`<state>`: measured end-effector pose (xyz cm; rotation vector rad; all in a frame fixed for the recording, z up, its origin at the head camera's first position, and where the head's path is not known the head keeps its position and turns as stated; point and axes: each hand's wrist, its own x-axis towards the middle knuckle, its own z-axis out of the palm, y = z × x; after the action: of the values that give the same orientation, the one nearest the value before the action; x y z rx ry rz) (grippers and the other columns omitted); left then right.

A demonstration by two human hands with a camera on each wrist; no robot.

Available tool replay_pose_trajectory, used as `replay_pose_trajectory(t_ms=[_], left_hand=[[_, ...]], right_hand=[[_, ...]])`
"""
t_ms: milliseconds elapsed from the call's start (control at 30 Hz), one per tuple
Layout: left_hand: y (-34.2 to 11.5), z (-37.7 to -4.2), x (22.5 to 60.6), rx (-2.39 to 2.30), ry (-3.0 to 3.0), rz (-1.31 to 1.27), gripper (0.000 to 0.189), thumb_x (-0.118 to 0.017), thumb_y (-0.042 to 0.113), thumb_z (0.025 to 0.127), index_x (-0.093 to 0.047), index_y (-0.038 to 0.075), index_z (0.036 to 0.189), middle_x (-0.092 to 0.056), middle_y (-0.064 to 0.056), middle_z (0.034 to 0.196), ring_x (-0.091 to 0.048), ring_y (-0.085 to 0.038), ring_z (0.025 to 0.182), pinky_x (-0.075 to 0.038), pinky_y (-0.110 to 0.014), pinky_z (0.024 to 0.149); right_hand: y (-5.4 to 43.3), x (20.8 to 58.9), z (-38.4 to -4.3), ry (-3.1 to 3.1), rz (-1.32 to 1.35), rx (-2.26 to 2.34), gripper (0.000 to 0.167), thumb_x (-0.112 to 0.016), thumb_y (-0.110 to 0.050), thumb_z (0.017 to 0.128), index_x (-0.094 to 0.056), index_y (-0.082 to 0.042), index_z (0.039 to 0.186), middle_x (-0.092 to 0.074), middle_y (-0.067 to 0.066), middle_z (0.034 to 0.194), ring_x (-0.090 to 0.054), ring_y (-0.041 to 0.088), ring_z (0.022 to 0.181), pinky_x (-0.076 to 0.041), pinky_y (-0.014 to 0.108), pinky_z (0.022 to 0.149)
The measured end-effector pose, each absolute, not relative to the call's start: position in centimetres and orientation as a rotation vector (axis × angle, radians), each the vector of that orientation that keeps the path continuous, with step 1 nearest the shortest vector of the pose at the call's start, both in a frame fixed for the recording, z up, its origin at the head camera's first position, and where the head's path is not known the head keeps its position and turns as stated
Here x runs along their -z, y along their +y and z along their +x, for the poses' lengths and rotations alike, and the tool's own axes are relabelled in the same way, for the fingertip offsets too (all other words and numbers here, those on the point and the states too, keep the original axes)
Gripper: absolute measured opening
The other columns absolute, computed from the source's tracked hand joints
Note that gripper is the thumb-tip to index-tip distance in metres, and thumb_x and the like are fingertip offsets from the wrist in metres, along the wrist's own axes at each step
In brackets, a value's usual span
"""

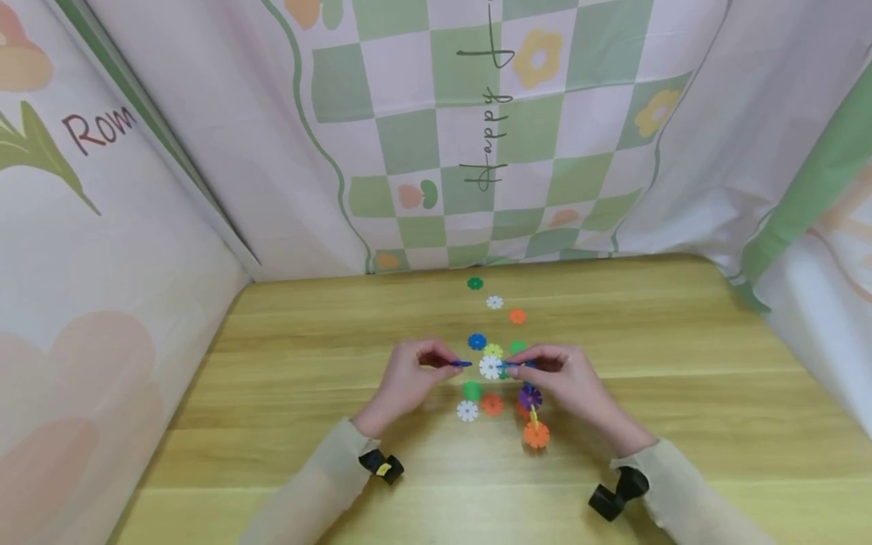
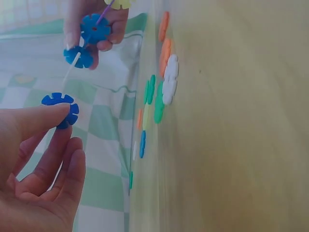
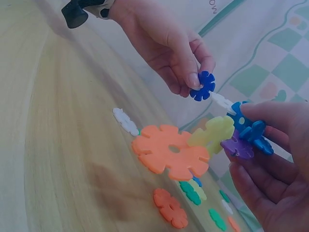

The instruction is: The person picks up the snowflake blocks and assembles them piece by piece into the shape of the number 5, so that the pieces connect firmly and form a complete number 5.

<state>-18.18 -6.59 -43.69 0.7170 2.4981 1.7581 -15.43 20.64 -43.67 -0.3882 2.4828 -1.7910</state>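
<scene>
Left hand: the person's left hand point(image 1: 409, 382) pinches a dark blue disc point(image 3: 203, 88) between thumb and forefinger; the remaining fingers are loosely bent.
Right hand: the person's right hand point(image 1: 575, 386) pinches a disc chain by its blue discs point(image 2: 88, 31), thumb on one side, fingers on the other.
Chain make-up: notched discs joined at their slots; a white disc point(image 1: 486, 363) at the end facing the left hand, then the blue discs, a purple disc point(image 1: 524, 394), a yellow disc point(image 3: 210, 137) and, at the lower end, an orange disc point(image 3: 152, 150).
Clearance: from where I stand, the dark blue disc is just beside the white disc, a narrow gap between them in the head view.
Position: both hands hold their pieces above the middle of the worktop point(image 1: 197, 462).
Far loose discs: a dark green disc point(image 1: 470, 283), a pale disc point(image 1: 490, 303) and a coral disc point(image 1: 513, 316).
Middle loose discs: a mid-blue disc point(image 1: 471, 342), beside a lime disc point(image 1: 487, 350).
Near loose discs: a bright green disc point(image 1: 471, 390), a second white disc point(image 1: 462, 411) and a red-orange disc point(image 1: 487, 406), closely grouped.
Backdrop: a green-and-white checked curtain point(image 1: 409, 144).
</scene>
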Motion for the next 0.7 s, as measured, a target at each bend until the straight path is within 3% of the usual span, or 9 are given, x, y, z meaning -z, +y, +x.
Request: replay_pose_trajectory(t_ms=[200,400,700], left_hand=[[-6.34,-18.03,43.96,-1.774,2.474,0.714,0.010,-0.080,0.000,0.087,-0.076,0.008,0.091,-0.074,-0.010,0.093,-0.070,-0.017,0.083,-0.058,-0.034,0.080],[-6.24,-17.91,44.04,-1.735,2.475,0.716,0.010,-0.079,0.000,0.087,-0.076,0.009,0.091,-0.074,-0.006,0.092,-0.069,-0.013,0.084,-0.057,-0.029,0.080],[-5.84,-17.80,44.46,-1.745,2.442,0.779,0.013,-0.079,-0.002,0.087,-0.076,0.009,0.092,-0.074,0.002,0.091,-0.069,-0.012,0.083,-0.059,-0.030,0.079]], right_hand=[[20.40,43.70,-15.44,2.466,-0.389,1.784,0.020,-0.081,-0.019,0.089,-0.077,-0.008,0.105,-0.073,0.011,0.102,-0.068,0.040,0.091,-0.058,0.032,0.075],[20.27,43.76,-15.46,2.480,-0.374,1.767,0.020,-0.081,-0.019,0.089,-0.077,-0.007,0.104,-0.073,0.010,0.100,-0.068,0.038,0.089,-0.058,0.031,0.074],[19.86,43.60,-15.23,2.458,-0.365,1.761,0.023,-0.081,-0.019,0.089,-0.076,-0.005,0.107,-0.072,0.009,0.100,-0.067,0.039,0.091,-0.058,0.030,0.076]])
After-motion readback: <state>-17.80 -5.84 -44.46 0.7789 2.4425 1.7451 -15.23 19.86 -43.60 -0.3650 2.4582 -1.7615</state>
